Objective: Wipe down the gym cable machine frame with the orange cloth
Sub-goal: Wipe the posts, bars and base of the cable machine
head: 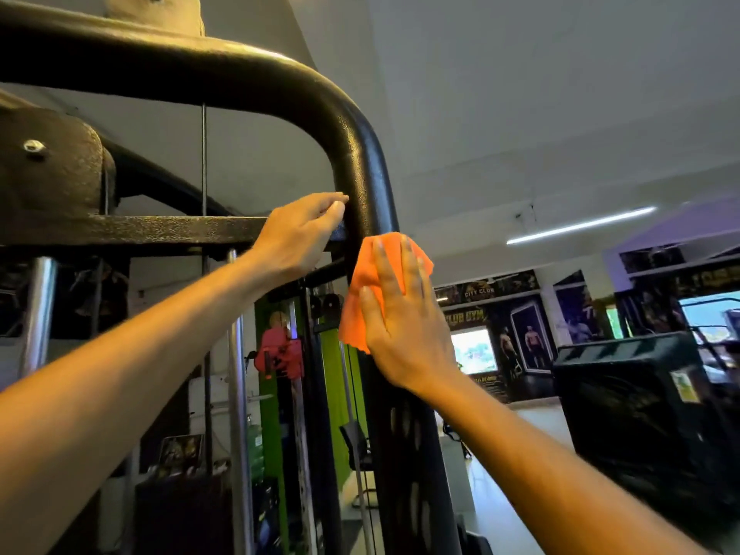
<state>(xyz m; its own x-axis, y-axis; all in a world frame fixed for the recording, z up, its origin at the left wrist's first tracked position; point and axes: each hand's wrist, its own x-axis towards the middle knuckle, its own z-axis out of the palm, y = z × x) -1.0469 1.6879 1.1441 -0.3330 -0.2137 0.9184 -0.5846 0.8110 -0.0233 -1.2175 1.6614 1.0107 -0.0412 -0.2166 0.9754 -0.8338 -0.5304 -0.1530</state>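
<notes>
The black cable machine frame (352, 154) curves from a top bar down into an upright post in the middle of the view. My right hand (404, 314) presses the orange cloth (356, 298) flat against the upright post, fingers straight and pointing up. The cloth shows above and to the left of my fingers. My left hand (304, 230) rests on the flat cross bar (132, 230) where it meets the post, with its fingers curled over the far side of that joint.
A pulley housing (52, 166) with a bolt sits at the upper left, with a thin cable (204, 154) and chrome guide rods (240, 374) below. A large black box (640, 406) stands at the right. Posters line the far gym wall (500, 314).
</notes>
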